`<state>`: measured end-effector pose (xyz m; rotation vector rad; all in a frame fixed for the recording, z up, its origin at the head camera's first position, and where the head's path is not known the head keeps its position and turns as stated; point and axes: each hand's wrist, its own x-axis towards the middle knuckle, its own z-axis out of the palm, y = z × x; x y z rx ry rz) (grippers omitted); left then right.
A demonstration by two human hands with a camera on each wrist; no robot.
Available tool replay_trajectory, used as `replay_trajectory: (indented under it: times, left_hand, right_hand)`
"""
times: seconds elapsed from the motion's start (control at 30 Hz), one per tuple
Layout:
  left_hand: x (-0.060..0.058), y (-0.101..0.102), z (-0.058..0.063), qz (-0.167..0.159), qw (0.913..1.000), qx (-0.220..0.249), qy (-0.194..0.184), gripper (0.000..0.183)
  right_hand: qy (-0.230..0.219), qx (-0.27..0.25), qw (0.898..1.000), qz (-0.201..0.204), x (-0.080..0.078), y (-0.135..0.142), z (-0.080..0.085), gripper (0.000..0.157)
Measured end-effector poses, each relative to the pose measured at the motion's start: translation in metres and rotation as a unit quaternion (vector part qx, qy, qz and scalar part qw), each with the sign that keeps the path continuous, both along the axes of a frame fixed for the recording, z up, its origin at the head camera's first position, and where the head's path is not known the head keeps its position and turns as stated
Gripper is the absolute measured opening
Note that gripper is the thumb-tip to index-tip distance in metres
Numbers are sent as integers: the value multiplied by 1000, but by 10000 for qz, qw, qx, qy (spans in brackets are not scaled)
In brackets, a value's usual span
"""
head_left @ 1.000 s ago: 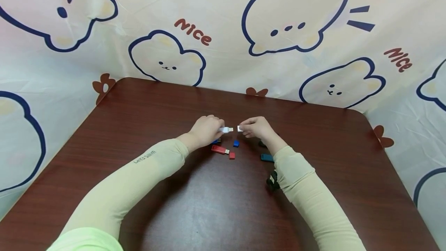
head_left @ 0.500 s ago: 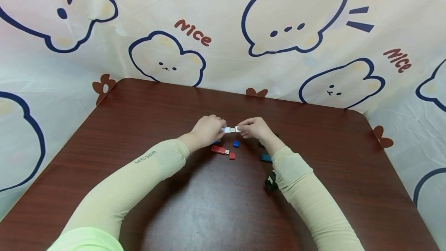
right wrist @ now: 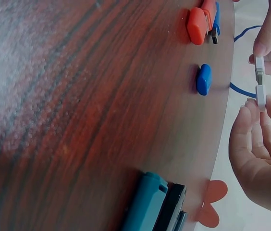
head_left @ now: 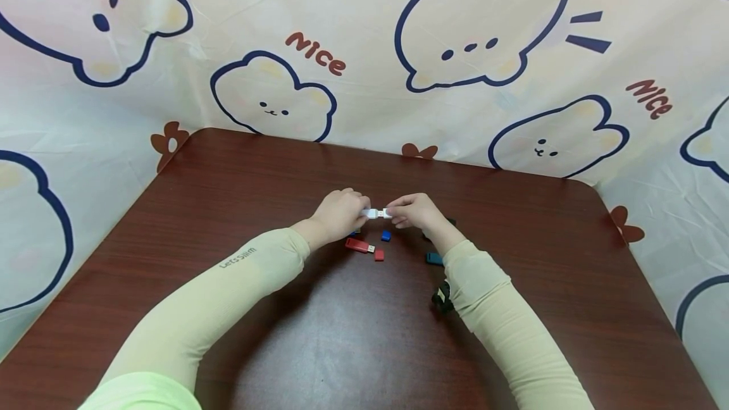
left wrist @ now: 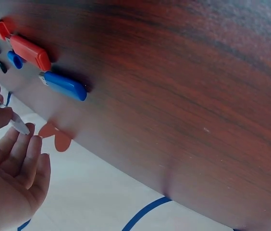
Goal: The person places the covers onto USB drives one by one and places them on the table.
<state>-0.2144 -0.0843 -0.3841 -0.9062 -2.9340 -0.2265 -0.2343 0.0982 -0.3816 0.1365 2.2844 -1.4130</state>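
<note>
My left hand [head_left: 342, 214] pinches a white USB stick [head_left: 371, 213], its metal plug pointing right. Facing it, my right hand [head_left: 419, 212] holds a small white cap [head_left: 387, 213] between thumb and fingers. In the right wrist view the cap [right wrist: 260, 97] is in line with the stick [right wrist: 259, 64], at the plug's tip; part of the metal still shows between them. Both are held above the table. The left fingers cover much of the stick's body.
Below the hands lie a red USB stick [head_left: 359, 245], its red cap [head_left: 379, 255] and a blue cap [head_left: 386, 236]. A blue USB stick [left wrist: 64, 85] is beside them. Towards the right are a teal stick [right wrist: 146, 202] and a black one [right wrist: 170, 207]. Patterned cloth [head_left: 364, 100] hangs behind the table [head_left: 342, 347].
The right hand has moved slightly left, bringing the white cap from a clear gap up to the plug of the white USB stick. The left hand has shifted only slightly right.
</note>
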Motion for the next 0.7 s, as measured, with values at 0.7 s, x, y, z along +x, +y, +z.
replay_trajectory:
  times: [0.7]
  left_hand:
    - [3, 2, 1, -59, 9999, 68, 90, 14]
  right_hand:
    - [-23, -56, 10000, 12, 4, -2, 0, 26]
